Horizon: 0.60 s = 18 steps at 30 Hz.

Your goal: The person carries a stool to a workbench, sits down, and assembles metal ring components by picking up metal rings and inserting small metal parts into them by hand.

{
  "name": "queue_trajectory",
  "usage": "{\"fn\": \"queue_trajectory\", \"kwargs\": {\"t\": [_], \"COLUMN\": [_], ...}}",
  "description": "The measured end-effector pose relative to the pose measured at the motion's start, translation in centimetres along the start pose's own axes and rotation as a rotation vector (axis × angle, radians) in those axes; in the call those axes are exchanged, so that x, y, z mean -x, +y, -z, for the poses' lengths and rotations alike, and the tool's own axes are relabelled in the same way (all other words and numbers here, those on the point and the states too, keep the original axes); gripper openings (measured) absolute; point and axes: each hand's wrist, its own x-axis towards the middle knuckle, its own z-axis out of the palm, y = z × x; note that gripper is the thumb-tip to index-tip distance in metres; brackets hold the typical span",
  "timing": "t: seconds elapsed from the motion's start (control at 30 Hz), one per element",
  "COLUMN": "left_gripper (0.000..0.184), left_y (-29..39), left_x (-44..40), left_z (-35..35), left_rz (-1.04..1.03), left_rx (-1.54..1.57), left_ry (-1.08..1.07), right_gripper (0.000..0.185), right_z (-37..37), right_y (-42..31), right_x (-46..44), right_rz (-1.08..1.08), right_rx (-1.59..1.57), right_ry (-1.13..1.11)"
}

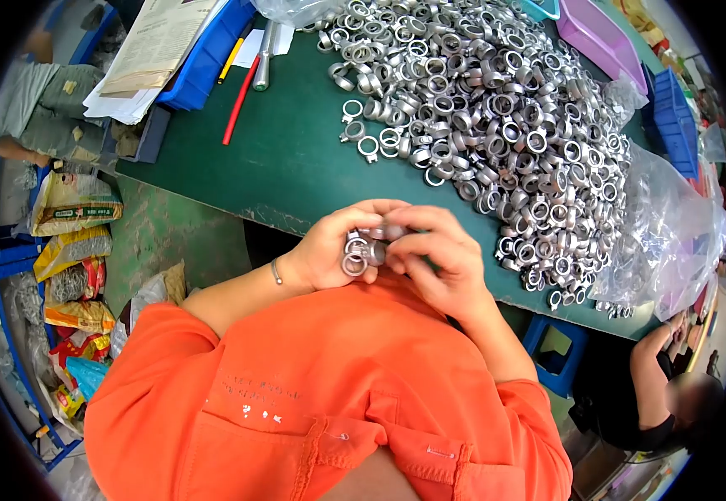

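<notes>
Metal rings [354, 260] in hand
Left hand [327, 248] grips them; right hand [453, 260] fingers touch them, hold unclear; ring pile [496, 125] at two o'clock.

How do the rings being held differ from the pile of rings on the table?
The held rings are a small handful, while the pile of rings contains a great many. The held rings sit in the left hand; the pile of rings spreads across the green table. Both look grey and metallic.
</notes>
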Motion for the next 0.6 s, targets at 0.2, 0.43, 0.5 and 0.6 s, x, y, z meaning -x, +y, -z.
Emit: {"fn": "queue_trajectory", "kwargs": {"t": [0.2,0.43,0.5,0.6], "left_gripper": [0.016,0.026,0.027,0.028], "left_y": [1.1,0.5,-0.7,-3.1], "left_x": [4.0,8.9,6.9,1.1], "left_z": [2.6,9.4,12.0,14.0], "left_rz": [-0.024,0.184,0.26,0.173], "left_rx": [-0.023,-0.072,-0.022,0.269], "left_ry": [0.019,0.189,0.446,0.503], "right_gripper": [0.011,0.011,0.01,0.011], "right_z": [1.3,1.4,1.2,0.6], "right_y": [2.7,2.4,2.1,1.7], "right_x": [-1.8,-0.2,0.7,2.2], "right_rz": [-0.027,-0.071,-0.192,-0.387], "right_rx": [0.792,0.834,0.389,-0.079], "right_ry": [0.186,0.06,0.123,0.209]}}
